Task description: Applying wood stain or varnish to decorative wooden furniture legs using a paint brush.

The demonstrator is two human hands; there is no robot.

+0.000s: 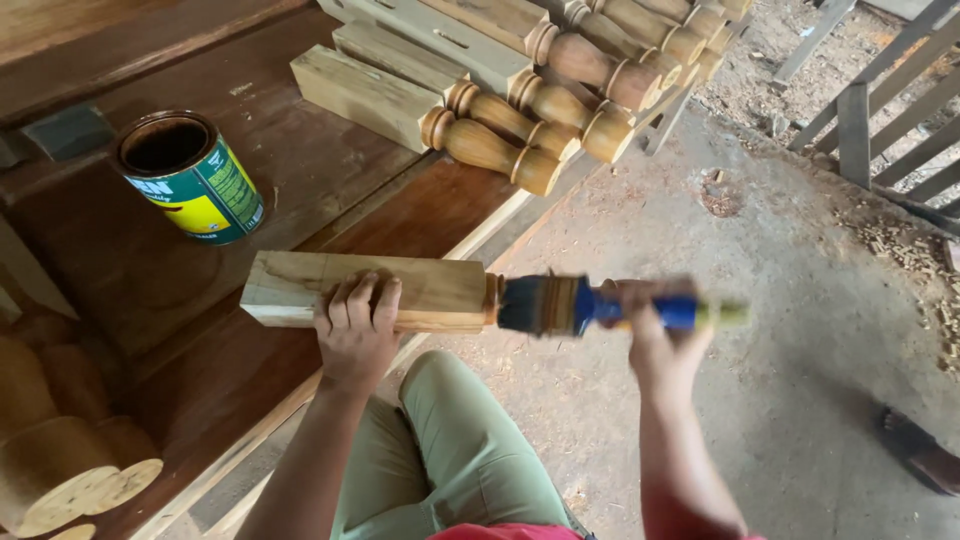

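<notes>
My left hand (357, 325) presses down on the square block end of a turned wooden leg (420, 285) that lies across the edge of the dark wooden bench (330, 190). My right hand (655, 325) grips a paintbrush (560, 305) with a blue ferrule and a pale handle; it is blurred by motion. Its dark bristles touch the part of the leg that juts past the bench edge, which the brush hides. An open green and yellow tin (190, 175) of dark finish stands on the bench, behind and to the left of the leg.
A stack of several turned legs (520, 90) lies at the far end of the bench. Round pale wooden pieces (60, 460) sit at the lower left. Wood chips (910, 250) litter the concrete floor; a slatted frame (880, 110) stands at the right.
</notes>
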